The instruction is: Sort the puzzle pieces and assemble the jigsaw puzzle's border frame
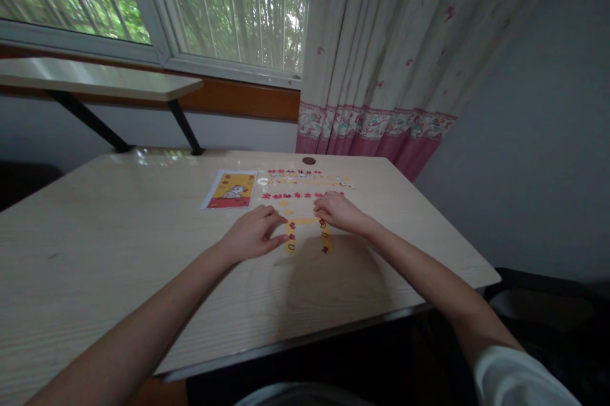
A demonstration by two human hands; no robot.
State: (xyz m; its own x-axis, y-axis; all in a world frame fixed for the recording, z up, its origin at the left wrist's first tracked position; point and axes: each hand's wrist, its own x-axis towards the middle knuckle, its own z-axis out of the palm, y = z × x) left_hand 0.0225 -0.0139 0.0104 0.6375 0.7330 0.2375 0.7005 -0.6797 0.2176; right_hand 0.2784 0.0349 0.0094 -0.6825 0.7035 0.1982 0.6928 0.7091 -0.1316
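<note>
Yellow jigsaw pieces with small red and black drawings lie joined on the table in a shape with a top strip, a left column and a right column. My left hand rests beside the left column, thumb and forefinger apart, fingertips at its edge. At the upper right corner, my right hand has its fingers bent together over a small yellow puzzle piece, which they partly hide. Two loose yellow pieces sit just above the top strip.
Rows of loose red pieces and paler pieces lie farther back. Left of them is a picture sheet with a white cartoon animal. A raised shelf stands at the back left, and a curtain hangs behind the table.
</note>
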